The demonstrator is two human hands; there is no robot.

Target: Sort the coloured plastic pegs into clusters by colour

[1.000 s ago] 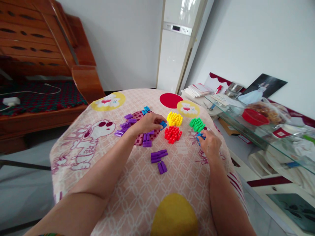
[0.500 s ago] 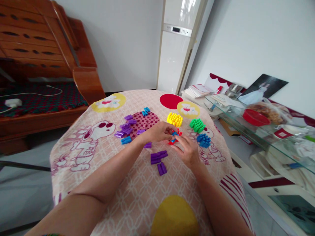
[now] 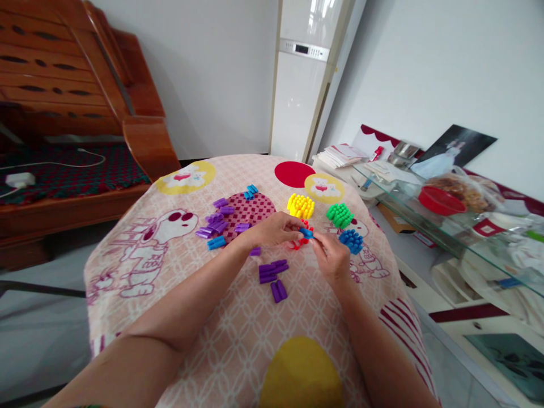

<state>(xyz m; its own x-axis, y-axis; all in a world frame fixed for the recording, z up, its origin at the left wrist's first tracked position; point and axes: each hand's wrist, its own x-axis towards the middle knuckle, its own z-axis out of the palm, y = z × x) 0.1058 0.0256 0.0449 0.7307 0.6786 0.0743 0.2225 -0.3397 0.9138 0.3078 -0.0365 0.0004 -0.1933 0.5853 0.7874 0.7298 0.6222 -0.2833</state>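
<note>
A small blue plastic block is pinched between the fingertips of my left hand and my right hand, just above the tablecloth. Red knobbed pieces lie under and behind my fingers, partly hidden. Beyond my hands stands a cluster of yellow knobbed pieces. To the right are a green cluster and a blue cluster. Purple blocks lie nearer me, and more purple blocks are scattered left of my left hand.
Loose blue blocks rest on the patterned tablecloth at left, others at the back. A glass shelf with a red bowl and papers flanks the table's right. A wooden bench stands at left.
My right hand has drawn its fingers into a pinch on the right end of the blue block, which now shows more plainly between both hands. The view has shifted slightly.
</note>
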